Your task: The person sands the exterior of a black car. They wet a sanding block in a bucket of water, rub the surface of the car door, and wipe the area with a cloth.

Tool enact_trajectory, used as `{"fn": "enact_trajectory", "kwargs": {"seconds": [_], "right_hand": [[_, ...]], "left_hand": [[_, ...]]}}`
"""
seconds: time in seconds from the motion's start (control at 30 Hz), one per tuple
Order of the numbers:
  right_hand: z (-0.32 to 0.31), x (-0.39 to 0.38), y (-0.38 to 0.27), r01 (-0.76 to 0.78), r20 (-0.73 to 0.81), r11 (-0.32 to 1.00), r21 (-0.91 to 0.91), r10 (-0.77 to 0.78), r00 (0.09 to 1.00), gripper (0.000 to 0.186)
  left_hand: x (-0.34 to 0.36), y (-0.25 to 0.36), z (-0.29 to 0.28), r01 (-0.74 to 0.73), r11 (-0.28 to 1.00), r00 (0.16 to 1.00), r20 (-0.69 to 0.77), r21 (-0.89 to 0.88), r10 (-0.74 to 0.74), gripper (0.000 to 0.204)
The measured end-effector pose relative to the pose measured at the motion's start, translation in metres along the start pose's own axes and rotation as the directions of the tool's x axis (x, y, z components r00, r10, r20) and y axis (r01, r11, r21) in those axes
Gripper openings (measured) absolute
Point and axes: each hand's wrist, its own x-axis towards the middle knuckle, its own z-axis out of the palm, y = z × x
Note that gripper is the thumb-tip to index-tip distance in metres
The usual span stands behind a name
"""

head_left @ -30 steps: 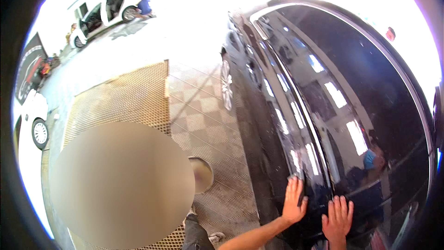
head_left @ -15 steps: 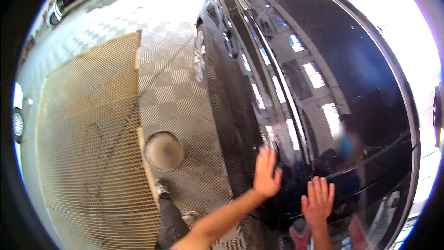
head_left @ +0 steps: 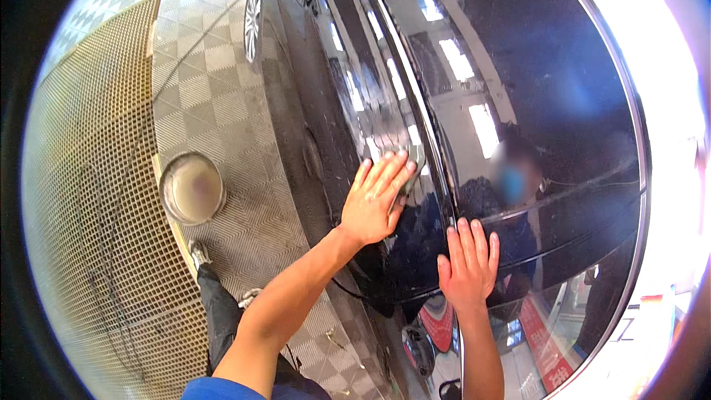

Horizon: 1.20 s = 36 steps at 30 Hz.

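A glossy black car point(head_left: 548, 67) fills the right of the view, its dark top surface covered in bright reflections. My left hand point(head_left: 376, 200) lies flat on the car's side, fingers stretched out. A small greyish patch shows beside its fingertips; I cannot tell whether it is a thin pad under the hand or a reflection. Farther right, my right hand point(head_left: 468, 261) rests palm down next to the bright trim strip point(head_left: 415, 81) running along the roof edge. Its fingers are straight and it holds nothing visible.
A round bucket point(head_left: 192, 188) of cloudy liquid stands on the patterned tile floor point(head_left: 222, 111) at left. Beyond it spreads a yellowish floor grating point(head_left: 104, 178). The car's wheel point(head_left: 253, 18) is at the far left side. My shoe point(head_left: 198, 252) is close to the bucket.
The view has shifted, so the car and bucket appear farther left and higher. My left hand's fingers have spread and its arm reaches farther in; both hands remain on the car.
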Motion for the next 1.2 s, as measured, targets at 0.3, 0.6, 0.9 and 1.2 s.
{"fn": "enact_trajectory", "kwargs": {"seconds": [0.3, 0.6, 0.9, 1.2], "right_hand": [[0.006, -0.020, 0.019, -0.036, 0.009, 0.998, -0.052, 0.037, 0.999, 0.046], [0.022, -0.017, 0.010, -0.021, 0.009, 1.000, -0.005, 0.021, 1.000, 0.047], [-0.002, -0.010, 0.017, -0.024, 0.018, 1.000, 0.010, 0.024, 1.000, 0.046], [-0.006, 0.004, -0.003, -0.028, 0.001, 0.998, 0.063, 0.028, 1.000, 0.047]], "left_hand": [[-0.027, 0.009, 0.032, -0.105, 0.994, 0.993, 0.060, 0.002, 0.105, 0.075], [-0.115, 0.040, 0.047, -0.048, 0.997, 0.973, 0.223, -0.063, 0.061, 0.084], [-0.080, 0.101, 0.038, -0.012, 0.990, 0.967, 0.255, 0.140, -0.024, 0.070], [0.072, 0.021, 0.006, 0.196, 0.967, 0.947, -0.288, 0.164, -0.143, 0.063]]}}
